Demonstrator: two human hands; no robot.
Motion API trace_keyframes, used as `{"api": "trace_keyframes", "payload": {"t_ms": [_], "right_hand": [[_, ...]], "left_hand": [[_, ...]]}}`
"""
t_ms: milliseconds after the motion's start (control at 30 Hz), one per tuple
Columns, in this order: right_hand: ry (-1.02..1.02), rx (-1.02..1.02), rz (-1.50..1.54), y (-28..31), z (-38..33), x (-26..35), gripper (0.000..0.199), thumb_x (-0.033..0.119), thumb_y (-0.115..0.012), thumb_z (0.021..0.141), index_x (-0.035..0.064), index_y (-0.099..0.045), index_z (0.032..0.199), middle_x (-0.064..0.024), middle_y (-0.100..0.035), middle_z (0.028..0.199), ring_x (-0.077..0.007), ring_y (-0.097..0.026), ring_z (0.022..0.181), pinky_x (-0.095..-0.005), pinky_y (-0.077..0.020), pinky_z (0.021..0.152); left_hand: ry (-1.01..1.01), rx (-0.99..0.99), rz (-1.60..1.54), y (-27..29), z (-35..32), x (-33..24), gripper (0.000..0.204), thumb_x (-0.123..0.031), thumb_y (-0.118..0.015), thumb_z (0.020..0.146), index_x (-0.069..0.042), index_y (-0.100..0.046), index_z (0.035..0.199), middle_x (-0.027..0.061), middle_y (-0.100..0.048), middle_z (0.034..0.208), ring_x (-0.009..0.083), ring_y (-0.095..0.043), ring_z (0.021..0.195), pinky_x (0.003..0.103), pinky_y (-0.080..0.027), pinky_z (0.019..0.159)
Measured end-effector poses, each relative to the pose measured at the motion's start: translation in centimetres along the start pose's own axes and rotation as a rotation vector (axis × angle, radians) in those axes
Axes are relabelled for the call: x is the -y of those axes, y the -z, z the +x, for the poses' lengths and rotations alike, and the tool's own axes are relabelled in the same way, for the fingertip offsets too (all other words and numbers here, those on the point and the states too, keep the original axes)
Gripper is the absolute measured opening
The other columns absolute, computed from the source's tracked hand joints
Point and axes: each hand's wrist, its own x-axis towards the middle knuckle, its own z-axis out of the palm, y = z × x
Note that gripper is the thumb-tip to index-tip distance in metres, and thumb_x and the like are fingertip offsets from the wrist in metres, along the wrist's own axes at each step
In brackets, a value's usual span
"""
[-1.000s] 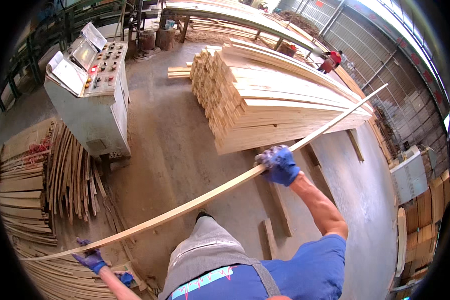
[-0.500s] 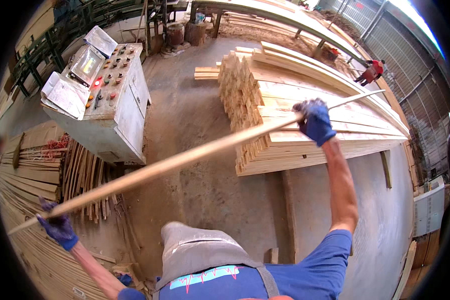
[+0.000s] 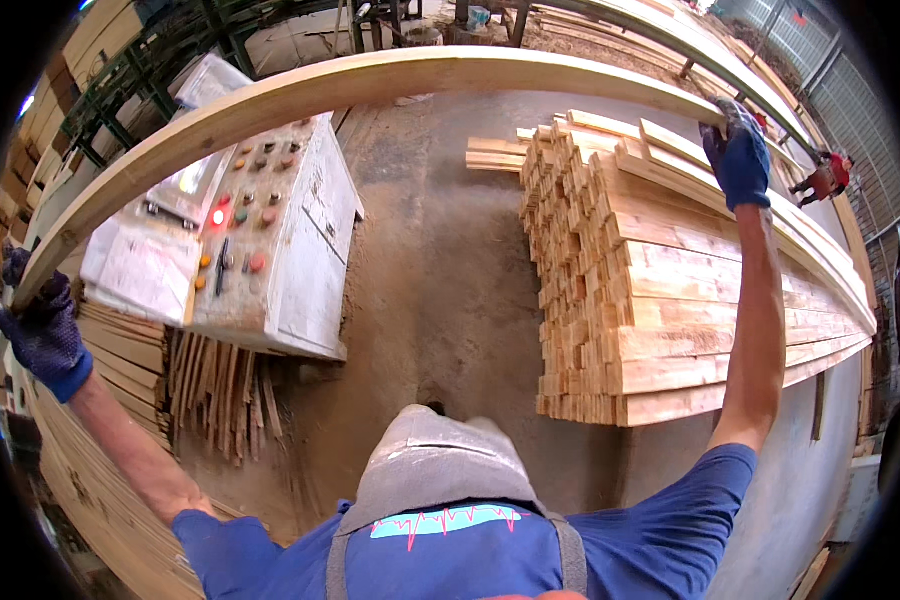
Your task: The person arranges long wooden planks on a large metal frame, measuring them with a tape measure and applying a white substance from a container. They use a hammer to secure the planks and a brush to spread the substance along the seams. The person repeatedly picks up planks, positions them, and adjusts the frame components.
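Note:
A long pale wooden board (image 3: 400, 80) spans the view from left to right, raised in front of me and bowed by the lens. Near its left end my left hand (image 3: 45, 325), in a dark blue work glove, is closed around it. My right hand (image 3: 740, 160), gloved the same way, grips the board toward its right end. Behind and below the right hand lies a large stack of planed boards (image 3: 660, 270), with a few loose ones on top. The board passes in front of the control console (image 3: 310, 240) and hides part of its screen.
Left of the stack, the console carries coloured buttons and one lit red light. Thin wood strips (image 3: 220, 390) lie below it. More boards (image 3: 110, 500) are piled at lower left. A roller-table frame (image 3: 660, 50) runs along the back. A person in red (image 3: 825, 180) is far right.
Both hands have risen, lifting the board from a slant across my body to a higher, more level position. My view has shifted left, so the console and stack appear farther right.

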Motion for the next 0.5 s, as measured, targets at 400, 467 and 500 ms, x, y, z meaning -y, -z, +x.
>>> {"api": "trace_keyframes", "payload": {"t_ms": [400,467,500], "right_hand": [[0.042,-0.096,0.047,-26.8,16.1,-3.1,0.033,0.021,-0.067,0.084,0.0156,-0.064,0.116,-0.0119,-0.066,0.111,-0.0310,-0.062,0.104,-0.0382,-0.0489,0.089],[0.014,-0.096,0.145,-32.1,19.4,-4.6,0.032,0.020,-0.068,0.083,0.0157,-0.065,0.114,-0.0113,-0.067,0.108,-0.0306,-0.063,0.101,-0.0375,-0.0500,0.087],[0.011,-0.076,0.146,-34.8,21.0,-5.6,0.031,0.020,-0.068,0.082,0.0157,-0.066,0.113,-0.0110,-0.067,0.107,-0.0306,-0.063,0.099,-0.0373,-0.0503,0.087]], "left_hand": [[0.076,0.166,-0.112,3.8,30.0,28.8,0.060,-0.041,-0.035,0.099,0.002,-0.035,0.140,0.0225,-0.046,0.138,0.0371,-0.046,0.126,0.059,-0.041,0.100],[0.075,0.102,-0.059,7.6,34.0,31.5,0.059,-0.040,-0.037,0.099,0.002,-0.035,0.141,0.0225,-0.045,0.138,0.0366,-0.045,0.127,0.060,-0.040,0.101],[0.100,0.084,-0.056,8.8,36.2,33.5,0.059,-0.039,-0.038,0.099,0.002,-0.034,0.141,0.0224,-0.045,0.139,0.0363,-0.044,0.128,0.060,-0.039,0.102]]}}
